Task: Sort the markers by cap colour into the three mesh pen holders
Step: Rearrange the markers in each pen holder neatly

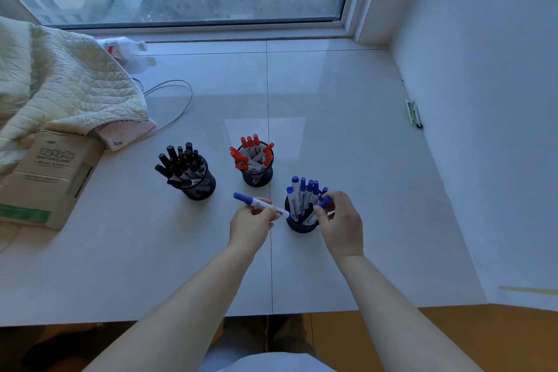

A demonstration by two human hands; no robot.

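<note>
Left to right: a mesh holder of black-capped markers (182, 164); a far-centre holder of red-capped markers (253, 154); the left hand (252, 225) pinching a blue-capped marker (261, 205) mid-barrel, level, its tail end at the rim of the near-right holder (299, 225) of blue markers; the right hand (341, 220) gripping a marker in that holder. Markers appear light, rigid and smooth-barrelled; a mid-barrel pinch likely suits.

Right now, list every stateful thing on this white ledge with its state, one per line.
Left-hand grip: holds blue-capped white marker, lying level outside the holders.
Right-hand grip: pinches a blue marker in the blue-marker mesh holder.
Black-marker mesh holder: upright, full.
Red-marker mesh holder: upright, full.
Clear plastic bottle: lying down.
</note>
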